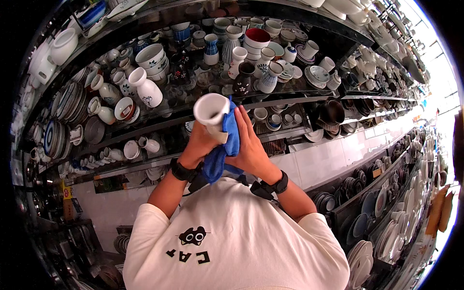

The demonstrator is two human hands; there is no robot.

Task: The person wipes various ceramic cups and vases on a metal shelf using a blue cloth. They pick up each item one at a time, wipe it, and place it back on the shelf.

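A white ceramic vessel with a flared, round mouth (207, 108) is held up in front of my chest, its opening turned towards me. My left hand (200, 143) grips it from below and the left. On its right side, a blue cloth (232, 136) lies between the vessel and my right hand (250, 150), whose fingers press the cloth against the wall. The cloth's loose end hangs below, between my wrists. Much of the vessel's lower body is hidden by the cloth and my hands.
Just beyond my hands, a dark shelf (174, 106) carries ceramic bottles, including a white flask (145, 87) and a black flask (244, 78). Stacked bowls (151, 59) stand behind them. Plates (360, 266) crowd the racks at right. Pale floor tiles (319, 159) show between the shelving.
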